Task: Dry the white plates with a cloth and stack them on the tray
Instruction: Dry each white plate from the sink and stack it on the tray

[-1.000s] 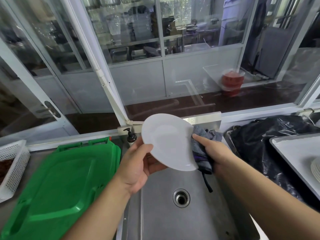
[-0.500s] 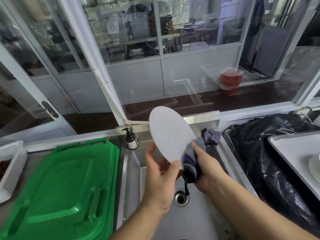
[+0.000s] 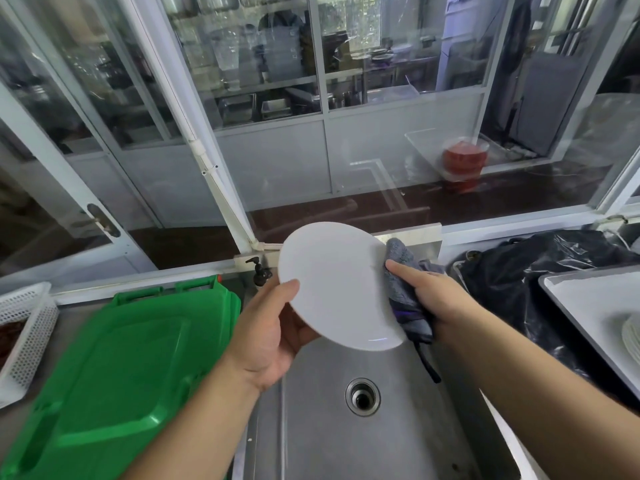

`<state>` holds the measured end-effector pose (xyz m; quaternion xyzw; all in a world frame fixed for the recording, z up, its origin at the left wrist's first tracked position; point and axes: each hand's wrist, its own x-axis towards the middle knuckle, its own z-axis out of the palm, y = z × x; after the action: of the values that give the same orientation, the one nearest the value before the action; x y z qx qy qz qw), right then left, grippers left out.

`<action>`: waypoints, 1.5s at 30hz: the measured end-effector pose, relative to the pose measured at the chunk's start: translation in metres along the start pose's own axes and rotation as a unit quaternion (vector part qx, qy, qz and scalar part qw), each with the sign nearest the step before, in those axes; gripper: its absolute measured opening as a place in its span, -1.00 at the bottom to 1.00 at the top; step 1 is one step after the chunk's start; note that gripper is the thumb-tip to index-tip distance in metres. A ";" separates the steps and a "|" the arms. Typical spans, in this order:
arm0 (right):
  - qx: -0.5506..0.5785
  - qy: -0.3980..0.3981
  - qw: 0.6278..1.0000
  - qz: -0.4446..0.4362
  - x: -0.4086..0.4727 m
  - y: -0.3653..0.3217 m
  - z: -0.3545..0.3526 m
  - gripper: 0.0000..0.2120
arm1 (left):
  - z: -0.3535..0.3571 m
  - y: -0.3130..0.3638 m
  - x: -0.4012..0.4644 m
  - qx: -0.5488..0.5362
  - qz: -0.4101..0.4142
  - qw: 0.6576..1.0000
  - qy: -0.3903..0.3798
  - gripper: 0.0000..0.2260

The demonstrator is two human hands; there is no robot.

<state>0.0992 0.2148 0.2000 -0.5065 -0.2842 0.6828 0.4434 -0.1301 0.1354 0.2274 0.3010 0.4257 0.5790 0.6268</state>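
One plate (image 3: 337, 285), pinched at its rim by the left hand (image 3: 266, 336) over the sink (image 3: 346, 441) while the right hand (image 3: 433, 299) presses the gripped cloth (image 3: 401, 296), may slip and chip.

Stood at a stainless steel sink (image 3: 346, 441) with a round drain (image 3: 362, 397) at lower centre, a green plastic lid (image 3: 114, 368) at lower left and a white perforated basket (image 3: 26, 337) at the left edge. Faced white-framed glass panels (image 3: 242, 81) across the upper frame, daylit, with shelves of metal containers behind. Showed a black plastic bag (image 3: 512, 271) at right and a red tub (image 3: 464, 161) beyond the glass.
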 end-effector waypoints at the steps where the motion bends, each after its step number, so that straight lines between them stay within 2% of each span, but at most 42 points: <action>1: 0.010 0.013 1.000 0.002 0.001 0.001 0.002 -0.67 | 0.003 -0.002 0.000 -0.005 0.002 1.000 0.003 -0.72; 3: 0.034 0.035 0.999 0.003 0.002 0.006 0.004 -0.71 | 0.005 -0.010 -0.001 -0.019 0.010 1.000 0.008 -0.62; 7: 0.092 0.075 0.993 0.022 0.001 0.021 0.007 -0.73 | 0.011 -0.023 -0.004 -0.037 0.023 0.999 -0.007 -0.71; 13: 0.138 0.079 0.983 0.093 -0.010 0.054 0.021 -0.56 | 0.027 -0.050 -0.007 -0.013 0.082 0.997 -0.005 -0.45; 17: 0.107 0.072 0.985 0.111 -0.017 0.059 0.020 -0.57 | 0.028 -0.055 -0.009 -0.006 0.089 0.996 0.007 -0.41; 20: 0.020 0.097 0.989 0.109 -0.018 0.058 0.017 -0.56 | 0.024 -0.057 -0.007 -0.030 0.073 0.997 0.026 -0.50; 23: -0.164 0.137 0.976 0.049 -0.017 0.060 0.018 -0.50 | 0.021 -0.058 -0.005 -0.044 0.058 0.996 0.047 -0.53; 26: -0.385 0.180 0.904 -0.038 -0.018 0.057 0.019 -0.47 | 0.020 -0.056 -0.004 -0.043 0.057 0.996 0.046 -0.55; 30: -0.514 0.159 0.833 -0.125 -0.030 0.050 0.022 -0.51 | 0.020 -0.051 -0.006 -0.013 0.054 0.998 0.034 -0.58; 32: -0.530 0.123 0.818 -0.187 -0.039 0.047 0.023 -0.60 | 0.021 -0.050 -0.008 -0.004 0.044 0.999 0.030 -0.52; 35: -0.472 -0.002 0.823 -0.317 -0.050 0.040 0.026 -0.77 | 0.024 -0.053 -0.014 0.011 0.018 1.000 -0.008 -0.50; 38: -0.441 -0.111 0.796 -0.398 -0.052 0.032 0.026 -0.61 | 0.024 -0.057 -0.020 0.012 -0.010 0.999 -0.046 -0.59; 40: -0.456 -0.125 0.768 -0.431 -0.045 0.025 0.027 -0.52 | 0.023 -0.058 -0.022 0.003 -0.016 0.998 -0.061 -0.58; 42: -0.468 -0.107 0.750 -0.454 -0.032 0.018 0.029 -0.51 | 0.022 -0.058 -0.023 0.008 -0.013 0.997 -0.071 -0.56; 45: -0.476 -0.054 0.766 -0.429 -0.013 0.007 0.030 -0.59 | 0.022 -0.057 -0.025 0.009 -0.010 0.997 -0.073 -0.52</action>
<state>0.0698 0.2020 0.2100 -0.4404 -0.7839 0.2246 0.3756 -0.0833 0.1052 0.1920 0.3440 0.3870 0.5450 0.6595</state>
